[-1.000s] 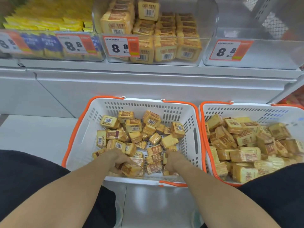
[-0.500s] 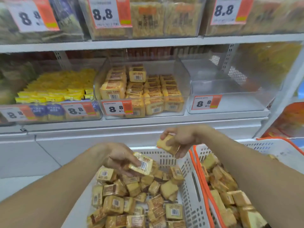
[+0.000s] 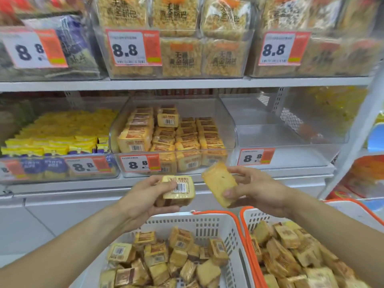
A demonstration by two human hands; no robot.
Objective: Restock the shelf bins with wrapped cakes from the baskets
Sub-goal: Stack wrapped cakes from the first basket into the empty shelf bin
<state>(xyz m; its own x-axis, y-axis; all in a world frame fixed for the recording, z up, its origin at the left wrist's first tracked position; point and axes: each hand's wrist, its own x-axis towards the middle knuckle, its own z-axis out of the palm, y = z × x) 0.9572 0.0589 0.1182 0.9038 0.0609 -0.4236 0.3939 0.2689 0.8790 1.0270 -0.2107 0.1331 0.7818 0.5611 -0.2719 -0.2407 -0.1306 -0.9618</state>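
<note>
Head view: left hand (image 3: 143, 201) grips barcoded cake (image 3: 179, 188); right hand (image 3: 256, 189) pinches plain-side cake (image 3: 218, 183); baskets (image 3: 207, 222) below.

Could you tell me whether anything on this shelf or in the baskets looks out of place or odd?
One thing stands out: a single wrapped cake sits alone on top of the rows in the middle bin, barcode facing out, not lined up with them. The bin to its right holds nothing visible.
</note>
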